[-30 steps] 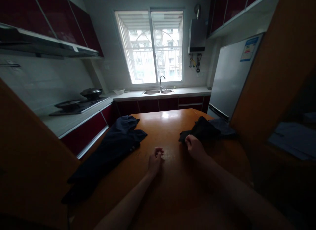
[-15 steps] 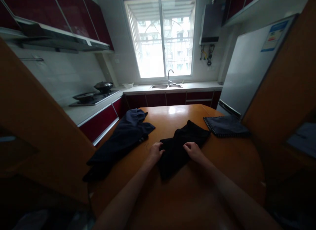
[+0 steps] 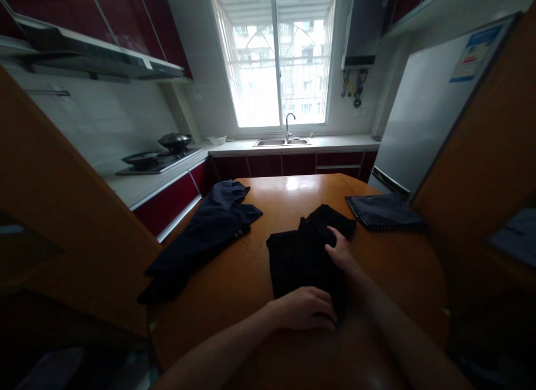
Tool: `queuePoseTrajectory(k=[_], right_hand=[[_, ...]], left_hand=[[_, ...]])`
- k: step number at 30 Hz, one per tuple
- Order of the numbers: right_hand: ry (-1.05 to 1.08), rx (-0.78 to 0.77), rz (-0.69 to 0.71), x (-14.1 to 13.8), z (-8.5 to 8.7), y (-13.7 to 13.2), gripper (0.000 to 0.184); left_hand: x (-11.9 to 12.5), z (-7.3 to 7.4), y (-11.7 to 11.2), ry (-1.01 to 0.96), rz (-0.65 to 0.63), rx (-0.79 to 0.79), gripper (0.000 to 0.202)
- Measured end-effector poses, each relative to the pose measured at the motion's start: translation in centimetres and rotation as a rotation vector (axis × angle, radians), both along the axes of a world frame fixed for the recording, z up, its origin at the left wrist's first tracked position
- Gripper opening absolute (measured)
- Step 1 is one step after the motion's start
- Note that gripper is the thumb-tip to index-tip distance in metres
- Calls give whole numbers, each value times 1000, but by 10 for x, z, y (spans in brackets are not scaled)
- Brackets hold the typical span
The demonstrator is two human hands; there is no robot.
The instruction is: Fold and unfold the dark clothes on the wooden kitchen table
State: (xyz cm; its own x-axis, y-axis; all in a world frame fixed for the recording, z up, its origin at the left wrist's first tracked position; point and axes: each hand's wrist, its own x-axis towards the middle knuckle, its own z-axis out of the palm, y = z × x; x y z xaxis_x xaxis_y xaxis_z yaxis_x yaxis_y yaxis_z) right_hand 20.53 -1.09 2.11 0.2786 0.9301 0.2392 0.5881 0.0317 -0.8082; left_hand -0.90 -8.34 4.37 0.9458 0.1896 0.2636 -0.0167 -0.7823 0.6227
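Note:
A black garment (image 3: 301, 256) lies in the middle of the orange wooden table (image 3: 251, 267). My left hand (image 3: 305, 308) rests flat on its near edge, fingers stretched toward the right. My right hand (image 3: 340, 250) lies on the garment's right side, fingers flat and pointing away from me. Neither hand grips the cloth. A dark blue garment (image 3: 205, 233) lies spread out to the left, part of it hanging over the table's left edge.
A folded grey-blue cloth (image 3: 383, 211) lies at the table's far right. Beyond the table are a counter with a sink (image 3: 282, 142), a stove with a wok (image 3: 173, 139) at left, and a white fridge (image 3: 422, 116) at right.
The black garment came from the far right to the table's middle and now lies spread flatter. My left hand has moved back to its near edge; my right hand opened flat on it.

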Motion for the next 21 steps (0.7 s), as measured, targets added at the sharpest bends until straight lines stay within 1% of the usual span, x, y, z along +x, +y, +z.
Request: queuePoseTrajectory(k=[1,2,3,5,6,7,9,10,11,13,14,16,17,18,20,21], right_hand=[[-17,-2,-17,6,3,0,58],[-33,0,-50,14,7,0,53],[-49,3,-92,24,13,-1,48],[-80,11,-192,48,24,-2,42],[-91,5,-249,62,29,-4,39],[-97,-6,-307,75,33,-5,37],[-96,-28,-409,97,36,-7,35],[-90,-34,-445,106,35,-7,35],[-79,-35,-466,112,34,-6,34],[-54,-24,-472,118,29,-3,35],[-42,-17,-464,119,26,0,36],[-22,0,-456,118,23,3,39],[-15,4,-460,118,22,5,41],[-8,11,-464,118,21,6,43],[15,39,-453,119,21,6,46],[30,56,-439,120,21,6,48]], left_hand=[[-3,3,4,-33,91,-36,23],[-6,6,9,-72,223,-56,26],[-11,8,17,-110,381,-49,29],[-19,7,34,-133,668,32,28],[-22,3,42,-108,757,86,25],[-24,-2,48,-64,802,140,27],[-23,-12,53,26,813,224,48],[-21,-17,53,61,813,253,53],[-17,-20,51,87,819,279,50],[-9,-23,49,120,836,311,26],[-7,-23,51,121,845,309,19],[-9,-20,61,81,877,239,22],[-16,-17,70,40,915,175,24],[-26,-12,81,4,980,100,25],[-57,-1,105,-27,1180,-26,25],[-78,7,116,12,1310,-61,25]])
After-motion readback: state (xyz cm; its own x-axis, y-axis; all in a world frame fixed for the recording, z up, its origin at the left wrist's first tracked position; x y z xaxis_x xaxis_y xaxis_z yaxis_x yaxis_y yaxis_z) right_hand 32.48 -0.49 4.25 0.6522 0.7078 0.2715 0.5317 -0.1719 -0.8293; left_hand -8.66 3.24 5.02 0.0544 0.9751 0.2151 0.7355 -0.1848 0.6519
